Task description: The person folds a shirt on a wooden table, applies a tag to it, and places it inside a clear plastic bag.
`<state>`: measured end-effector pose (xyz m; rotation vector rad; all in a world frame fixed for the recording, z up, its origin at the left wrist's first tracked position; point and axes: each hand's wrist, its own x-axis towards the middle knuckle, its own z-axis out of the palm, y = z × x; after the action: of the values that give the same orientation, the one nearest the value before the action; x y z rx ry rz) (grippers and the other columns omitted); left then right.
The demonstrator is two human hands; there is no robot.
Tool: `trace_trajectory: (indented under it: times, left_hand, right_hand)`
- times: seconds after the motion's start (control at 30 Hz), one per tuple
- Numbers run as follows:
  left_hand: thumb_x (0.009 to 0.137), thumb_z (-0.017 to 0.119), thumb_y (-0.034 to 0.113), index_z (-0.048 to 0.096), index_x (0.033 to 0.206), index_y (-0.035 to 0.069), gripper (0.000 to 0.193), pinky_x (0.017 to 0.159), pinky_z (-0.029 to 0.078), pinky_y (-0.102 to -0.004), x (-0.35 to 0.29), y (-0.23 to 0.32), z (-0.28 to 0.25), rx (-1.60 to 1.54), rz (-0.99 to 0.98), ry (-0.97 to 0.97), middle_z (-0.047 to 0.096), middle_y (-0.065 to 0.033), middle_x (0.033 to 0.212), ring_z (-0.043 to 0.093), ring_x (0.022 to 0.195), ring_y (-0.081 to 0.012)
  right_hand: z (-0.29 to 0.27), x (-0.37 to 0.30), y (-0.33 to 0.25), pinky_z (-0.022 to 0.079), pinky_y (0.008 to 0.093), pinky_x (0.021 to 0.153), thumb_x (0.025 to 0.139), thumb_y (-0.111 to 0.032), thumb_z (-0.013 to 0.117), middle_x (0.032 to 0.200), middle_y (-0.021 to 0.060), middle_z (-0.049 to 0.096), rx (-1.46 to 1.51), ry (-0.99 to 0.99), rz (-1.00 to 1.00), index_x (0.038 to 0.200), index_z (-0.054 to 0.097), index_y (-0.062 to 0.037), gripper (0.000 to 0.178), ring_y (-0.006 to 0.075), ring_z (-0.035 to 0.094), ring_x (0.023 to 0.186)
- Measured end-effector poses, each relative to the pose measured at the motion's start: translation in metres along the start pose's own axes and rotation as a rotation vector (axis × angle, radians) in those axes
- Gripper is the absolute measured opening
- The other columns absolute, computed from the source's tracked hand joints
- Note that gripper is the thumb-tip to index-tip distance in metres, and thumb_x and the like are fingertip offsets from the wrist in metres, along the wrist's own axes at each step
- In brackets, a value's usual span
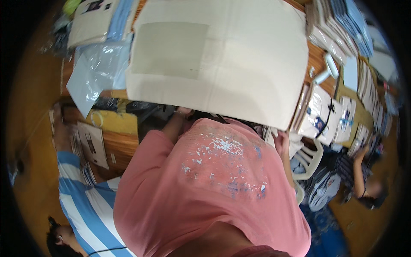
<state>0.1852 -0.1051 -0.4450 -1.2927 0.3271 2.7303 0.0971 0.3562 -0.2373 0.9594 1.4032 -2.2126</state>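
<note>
A large cream cloth [252, 64] lies spread over the table in front of me, its near edge hanging close to my body. A grey-green rectangle [169, 49] shows on its left half. My left hand [184, 111] is low at the cloth's near edge, left of my middle; its fingers are mostly hidden there. At the near right corner, my right hand [281, 142] has its fingertips up by the cloth's edge. Those fingers look apart, with nothing plainly between them. Pale folded fabric [269, 136] lies beside that hand.
Packed garment stacks stand at the far left [92, 23] and far right [329, 30]. A clear plastic bag [102, 64] lies left. To the right are a white handheld tool [327, 68], packed shirts [317, 115] and a plastic chair [312, 160]. One person in stripes [87, 180] sits left; another [359, 175] is right.
</note>
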Motion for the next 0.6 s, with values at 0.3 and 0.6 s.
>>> trace_trajectory:
  times: [0.3, 0.6]
  left_hand:
    - [0.094, 0.044, 0.025, 0.039, 0.128, 0.005, 0.04, 0.096, 0.044, -0.0378, -0.034, 0.042, -0.023, -0.02, 0.106, 0.045, 0.05, -0.0138, 0.125, 0.055, 0.108, -0.0275]
    - [0.093, 0.048, 0.016, 0.038, 0.125, 0.001, 0.037, 0.097, 0.037, -0.0353, -0.19, 0.069, 0.211, 0.619, 1.215, 0.245, 0.044, -0.0145, 0.128, 0.046, 0.115, -0.0235]
  right_hand:
    - [-0.025, 0.008, 0.01, 0.044, 0.0286, 0.074, 0.087, -0.014, 0.058, 0.085, 0.0003, 0.062, -0.838, -0.097, 0.127, 0.101, 0.058, -0.005, 0.017, 0.0079, 0.055, 0.077]
    - [0.071, -0.048, -0.095, 0.042, 0.0267, 0.084, 0.088, -0.014, 0.057, 0.105, 0.0043, 0.061, -0.623, -0.234, -0.117, 0.117, 0.053, -0.0003, 0.033, 0.0112, 0.056, 0.094]
